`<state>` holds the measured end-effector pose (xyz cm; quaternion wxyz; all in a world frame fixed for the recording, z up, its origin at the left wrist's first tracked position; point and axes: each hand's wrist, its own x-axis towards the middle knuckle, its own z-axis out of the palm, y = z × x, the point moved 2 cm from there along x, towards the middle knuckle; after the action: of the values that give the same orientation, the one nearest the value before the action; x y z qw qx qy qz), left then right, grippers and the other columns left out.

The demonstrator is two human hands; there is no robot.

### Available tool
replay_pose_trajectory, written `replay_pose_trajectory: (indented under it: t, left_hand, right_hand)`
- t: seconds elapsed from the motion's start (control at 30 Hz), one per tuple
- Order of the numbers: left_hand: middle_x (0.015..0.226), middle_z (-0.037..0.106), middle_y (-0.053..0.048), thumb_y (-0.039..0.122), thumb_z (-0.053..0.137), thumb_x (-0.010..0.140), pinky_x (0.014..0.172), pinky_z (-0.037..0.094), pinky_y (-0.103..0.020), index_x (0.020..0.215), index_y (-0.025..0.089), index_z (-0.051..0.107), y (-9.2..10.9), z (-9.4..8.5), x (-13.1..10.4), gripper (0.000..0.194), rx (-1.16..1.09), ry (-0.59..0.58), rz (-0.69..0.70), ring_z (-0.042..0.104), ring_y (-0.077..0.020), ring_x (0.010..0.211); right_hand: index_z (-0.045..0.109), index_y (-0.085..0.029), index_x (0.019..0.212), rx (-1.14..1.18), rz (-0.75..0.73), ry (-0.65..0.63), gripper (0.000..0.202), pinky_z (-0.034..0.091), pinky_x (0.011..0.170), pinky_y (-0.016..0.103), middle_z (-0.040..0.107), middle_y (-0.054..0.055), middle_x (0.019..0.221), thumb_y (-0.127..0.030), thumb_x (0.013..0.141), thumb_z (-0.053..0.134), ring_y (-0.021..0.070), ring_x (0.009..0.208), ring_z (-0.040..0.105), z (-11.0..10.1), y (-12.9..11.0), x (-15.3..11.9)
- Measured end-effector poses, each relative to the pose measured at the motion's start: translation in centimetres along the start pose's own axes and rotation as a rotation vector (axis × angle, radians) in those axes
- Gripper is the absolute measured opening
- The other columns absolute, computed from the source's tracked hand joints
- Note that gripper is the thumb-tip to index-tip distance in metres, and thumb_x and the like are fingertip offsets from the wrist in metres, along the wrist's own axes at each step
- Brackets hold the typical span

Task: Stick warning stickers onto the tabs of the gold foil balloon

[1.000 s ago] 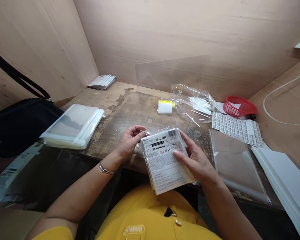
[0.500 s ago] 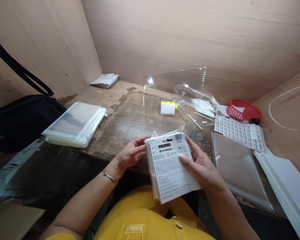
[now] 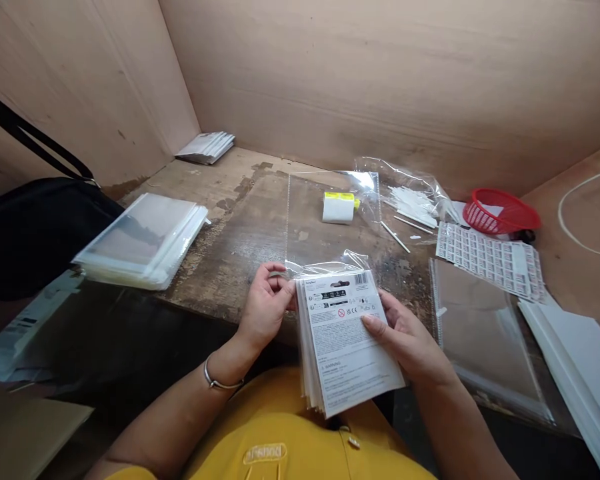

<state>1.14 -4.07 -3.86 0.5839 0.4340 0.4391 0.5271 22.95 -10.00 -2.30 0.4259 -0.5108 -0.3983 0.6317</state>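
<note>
My right hand (image 3: 413, 337) grips a stack of printed white cards in clear plastic bags (image 3: 355, 347), thumb across the front card. Fine print, symbols, a barcode and a hang hole show on that card. At the stack's upper left corner, my left hand (image 3: 267, 303) has its thumb and fingers closed on clear plastic. From there a large transparent bag (image 3: 303, 200) with dotted side seams stretches away over the table. Behind its film shows a white roll with a yellow label (image 3: 338, 210). The left fingertips are partly hidden.
Left lie a pile of clear sleeves (image 3: 145, 233) and a black bag (image 3: 40, 233); white packets (image 3: 207, 147) sit in the back corner. To the right are white sticks (image 3: 413, 203), a red basket (image 3: 500, 212), sticker sheets (image 3: 485, 257), clear bags (image 3: 485, 327) and white sheets (image 3: 575, 360).
The large transparent bag has come down from its raised, slanted position and now looks squarer to me. My left hand has turned more upright at the stack's corner. The right hand keeps its hold.
</note>
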Motion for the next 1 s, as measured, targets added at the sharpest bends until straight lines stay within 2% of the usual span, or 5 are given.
replay_pose_trajectory:
  t: [0.1, 0.27, 0.7, 0.87, 1.0]
  left_hand:
    - [0.056, 0.051, 0.009, 0.028, 0.063, 0.083, 0.048, 0.049, -0.020, 0.109, 0.022, 0.052, -0.3, -0.1, 0.4, 0.028, 0.128, 0.020, 0.089, 0.056, -0.0097, 0.047]
    - [0.063, 0.061, 0.003, 0.028, 0.062, 0.085, 0.049, 0.045, -0.019, 0.091, 0.020, 0.065, -0.5, -0.8, 0.7, 0.010, 0.394, 0.050, 0.263, 0.058, -0.0099, 0.053]
    - [0.078, 0.069, 0.001, 0.014, 0.061, 0.085, 0.064, 0.050, -0.023, 0.097, 0.022, 0.062, -1.1, -2.0, -1.1, 0.015, 0.764, 0.173, 0.726, 0.064, -0.0114, 0.067]
    - [0.076, 0.068, 0.001, 0.018, 0.064, 0.084, 0.064, 0.051, -0.023, 0.093, 0.023, 0.063, -1.3, -2.5, -1.2, 0.010, 0.777, 0.138, 0.731, 0.065, -0.0120, 0.068]
    - [0.075, 0.064, 0.001, 0.023, 0.056, 0.091, 0.057, 0.050, -0.019, 0.097, 0.020, 0.060, -1.3, -1.9, -0.6, 0.008, 0.656, 0.195, 0.494, 0.062, -0.0098, 0.062]
  right_hand:
    - [0.052, -0.025, 0.128, -0.013, -0.016, 0.021, 0.054, 0.052, 0.095, 0.044, 0.064, 0.010, 0.125, -0.039, 0.080, 0.071, 0.0272, 0.110, 0.063, 0.1, 0.2, 0.4]
    - [0.053, -0.023, 0.126, -0.035, -0.006, 0.040, 0.054, 0.052, 0.095, 0.046, 0.065, 0.011, 0.123, -0.042, 0.079, 0.072, 0.0287, 0.112, 0.062, 0.3, 0.3, 1.0]
    - [0.053, -0.022, 0.128, 0.057, 0.139, -0.029, 0.057, 0.054, 0.093, 0.046, 0.065, 0.012, 0.122, -0.039, 0.077, 0.074, 0.0288, 0.110, 0.064, 0.5, 0.6, 1.6]
    - [0.055, -0.022, 0.125, 0.075, 0.133, -0.054, 0.053, 0.055, 0.091, 0.045, 0.066, 0.012, 0.122, -0.037, 0.078, 0.074, 0.0285, 0.108, 0.065, 0.6, 1.0, 1.8]
    - [0.056, -0.021, 0.123, 0.068, 0.132, -0.072, 0.051, 0.054, 0.092, 0.045, 0.067, 0.011, 0.119, -0.036, 0.078, 0.074, 0.0274, 0.105, 0.066, 0.5, 0.9, 1.9]
